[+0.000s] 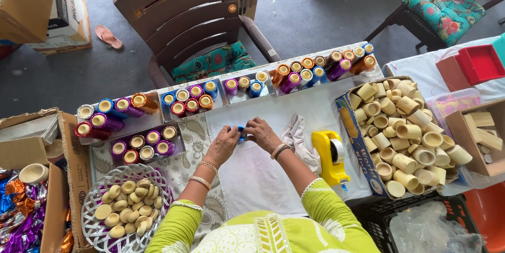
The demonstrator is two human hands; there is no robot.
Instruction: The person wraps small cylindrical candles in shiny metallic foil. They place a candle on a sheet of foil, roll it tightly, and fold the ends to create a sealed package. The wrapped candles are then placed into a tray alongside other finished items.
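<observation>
My left hand [223,145] and my right hand [261,133] meet at the middle of the white cloth [252,174], both closed around a small blue foil-covered piece [241,133] that is mostly hidden between the fingers. Bangles sit on both wrists. Beyond my hands stand trays of foil-wrapped cups [192,100] in blue, purple, red and orange. A white cloth rag [300,132] lies just right of my right hand.
A yellow tape dispenser [330,155] stands right of the rag. A cardboard box of plain wooden cups [402,132] is at right. A white wire basket of round wooden lids [123,211] sits at lower left, with foil sheets [21,216] beside it. A brown chair [189,16] faces the table.
</observation>
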